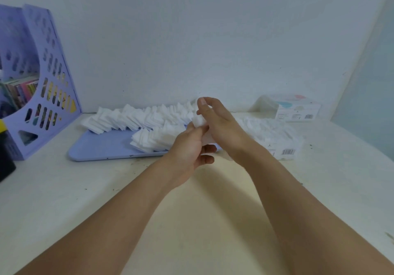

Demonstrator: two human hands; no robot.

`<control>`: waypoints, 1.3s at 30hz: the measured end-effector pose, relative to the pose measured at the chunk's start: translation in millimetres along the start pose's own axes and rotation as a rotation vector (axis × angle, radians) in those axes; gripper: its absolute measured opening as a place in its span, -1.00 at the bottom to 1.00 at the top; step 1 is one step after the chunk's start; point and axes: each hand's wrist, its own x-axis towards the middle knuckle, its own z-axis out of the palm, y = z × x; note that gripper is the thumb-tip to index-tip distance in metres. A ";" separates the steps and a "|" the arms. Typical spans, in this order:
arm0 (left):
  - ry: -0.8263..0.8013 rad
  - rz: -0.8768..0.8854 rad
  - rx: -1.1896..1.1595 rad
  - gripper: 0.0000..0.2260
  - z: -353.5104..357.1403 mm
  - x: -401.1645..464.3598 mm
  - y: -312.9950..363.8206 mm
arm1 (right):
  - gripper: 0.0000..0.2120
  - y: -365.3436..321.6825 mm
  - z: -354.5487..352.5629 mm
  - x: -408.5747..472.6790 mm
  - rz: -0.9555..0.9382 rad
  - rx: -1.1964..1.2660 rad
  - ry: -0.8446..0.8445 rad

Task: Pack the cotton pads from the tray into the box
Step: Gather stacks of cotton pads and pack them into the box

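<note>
A lilac tray [102, 146] lies on the table with rows of white square cotton pads [136, 119] fanned along its back and middle. My left hand [189, 148] and my right hand [219, 125] meet above the tray's right end, both holding a small stack of cotton pads [200, 122] between them. The open box [283, 146] sits just right of the tray, partly hidden by my right forearm, with pads [266, 128] filling it.
A lilac file rack [42, 82] with books stands at the back left, with a black object [6, 159] in front of it. A second printed box [296, 108] rests against the wall at back right. A pale panel [371, 104] rises on the right.
</note>
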 end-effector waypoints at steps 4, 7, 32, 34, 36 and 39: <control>0.144 0.094 0.182 -0.79 -3.4 7.6 -5.2 | -0.77 -0.7 -28.3 0.7 -0.106 -0.188 -0.066; 0.206 0.231 0.215 -0.76 -4.7 12.5 -13.5 | -0.82 -0.6 -44.0 1.0 -0.131 -0.270 -0.016; -0.248 0.609 1.198 -0.50 -4.9 10.0 -40.3 | -0.76 28.1 -73.9 27.7 0.355 -1.083 0.308; -0.250 0.623 1.194 -0.51 -5.0 10.3 -41.0 | -0.64 29.4 -74.9 29.0 0.386 -1.076 0.264; -0.255 0.629 1.193 -0.50 -5.1 10.9 -42.2 | -0.43 31.9 -75.5 31.4 0.416 -1.107 0.232; -0.248 0.649 1.191 -0.50 -6.8 13.6 -43.5 | -0.19 36.0 -76.9 35.1 0.462 -1.086 0.208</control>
